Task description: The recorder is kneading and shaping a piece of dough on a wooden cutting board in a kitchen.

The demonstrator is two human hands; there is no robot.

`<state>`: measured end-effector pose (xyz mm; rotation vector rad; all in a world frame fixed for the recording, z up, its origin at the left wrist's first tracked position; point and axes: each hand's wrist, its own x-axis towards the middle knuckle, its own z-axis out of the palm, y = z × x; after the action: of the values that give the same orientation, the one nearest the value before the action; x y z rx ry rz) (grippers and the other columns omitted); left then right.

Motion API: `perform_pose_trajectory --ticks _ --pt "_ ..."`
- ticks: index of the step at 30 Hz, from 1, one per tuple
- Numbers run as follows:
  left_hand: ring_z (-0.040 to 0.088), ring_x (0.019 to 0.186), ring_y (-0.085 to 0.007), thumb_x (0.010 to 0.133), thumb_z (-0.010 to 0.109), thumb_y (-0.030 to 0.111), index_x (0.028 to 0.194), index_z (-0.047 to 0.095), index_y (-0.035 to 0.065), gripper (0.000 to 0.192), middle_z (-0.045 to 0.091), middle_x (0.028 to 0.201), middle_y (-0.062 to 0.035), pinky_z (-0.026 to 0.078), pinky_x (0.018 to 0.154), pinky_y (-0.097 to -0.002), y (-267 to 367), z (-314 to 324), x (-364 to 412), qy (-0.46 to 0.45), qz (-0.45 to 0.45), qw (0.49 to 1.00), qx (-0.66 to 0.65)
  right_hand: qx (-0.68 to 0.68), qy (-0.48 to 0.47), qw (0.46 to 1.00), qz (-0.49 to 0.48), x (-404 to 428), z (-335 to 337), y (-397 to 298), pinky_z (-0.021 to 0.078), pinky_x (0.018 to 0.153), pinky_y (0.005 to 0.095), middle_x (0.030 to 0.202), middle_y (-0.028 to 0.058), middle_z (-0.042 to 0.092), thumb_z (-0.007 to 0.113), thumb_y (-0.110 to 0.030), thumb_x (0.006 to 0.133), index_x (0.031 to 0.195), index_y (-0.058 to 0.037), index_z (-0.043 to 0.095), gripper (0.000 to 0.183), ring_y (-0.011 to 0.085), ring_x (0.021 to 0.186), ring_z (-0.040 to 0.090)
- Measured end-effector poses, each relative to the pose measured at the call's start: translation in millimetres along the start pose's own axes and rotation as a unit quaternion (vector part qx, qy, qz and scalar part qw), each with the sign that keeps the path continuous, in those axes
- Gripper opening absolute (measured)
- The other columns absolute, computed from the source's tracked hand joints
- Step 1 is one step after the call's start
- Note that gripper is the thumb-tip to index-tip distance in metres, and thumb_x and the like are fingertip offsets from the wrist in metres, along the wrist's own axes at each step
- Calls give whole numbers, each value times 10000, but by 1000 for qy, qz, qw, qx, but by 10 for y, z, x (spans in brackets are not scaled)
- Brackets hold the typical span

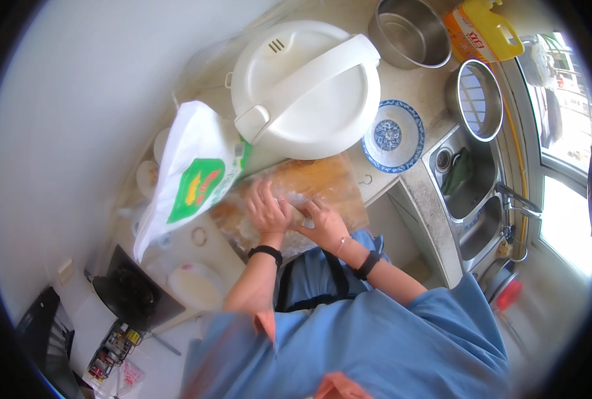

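A wooden board (333, 182), dusted with white flour, lies on the counter before me. On it, a pale elongated piece (293, 213) stretches between my hands; whether it is dough or a rolling pin, I cannot tell. Palm down, my left hand (268, 209) rests at its upper left end with the fingers stretched out. My right hand (323, 224) curls thumb and fingers around its lower right end. A white bag with a green printed patch (196, 189) stands left of the board and overhangs its edge.
Beyond the board sits a large white-lidded appliance (306, 90). To its right are a blue-and-white plate (393, 135), a steel pot (409, 35), a steel basin (475, 99), a yellow jug (490, 32) and a double sink (468, 184). A black wok (124, 294) is lower left.
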<state>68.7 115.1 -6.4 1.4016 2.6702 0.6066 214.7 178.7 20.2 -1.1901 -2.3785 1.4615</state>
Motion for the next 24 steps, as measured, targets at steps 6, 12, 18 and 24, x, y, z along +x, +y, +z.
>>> perform_pose_trajectory --ticks 6,12,18,24 --pt "531 1144 -387 810 534 194 1162 600 55 384 565 1244 -174 426 985 -490 42 15 85 19 12 1000 3 40 -17 984 175 123 70 -188 527 786 422 991 168 641 856 -167 679 1013 -30 635 423 343 920 639" --pt "516 1173 -417 828 549 143 1221 582 49 406 542 1309 -202 418 1008 -501 -120 32 16 31 -8 997 -70 -8 59 990 129 37 340 -250 500 880 430 989 178 634 833 -109 678 1029 -51 594 428 348 1003 606" --pt "528 1197 -400 898 595 83 1210 592 17 319 558 1312 -204 427 1018 -472 -405 -288 -237 -10 10 975 -220 98 76 984 128 18 385 -187 558 711 357 916 196 708 808 -84 718 1042 -21 583 399 317 806 700" --pt "565 1200 -317 838 696 49 1352 554 64 533 584 1297 -168 451 1015 -428 -569 -575 -489 -124 -230 883 -389 179 -19 977 117 210 169 -122 574 633 299 823 183 726 798 -81 748 1079 68 623 403 186 730 715"
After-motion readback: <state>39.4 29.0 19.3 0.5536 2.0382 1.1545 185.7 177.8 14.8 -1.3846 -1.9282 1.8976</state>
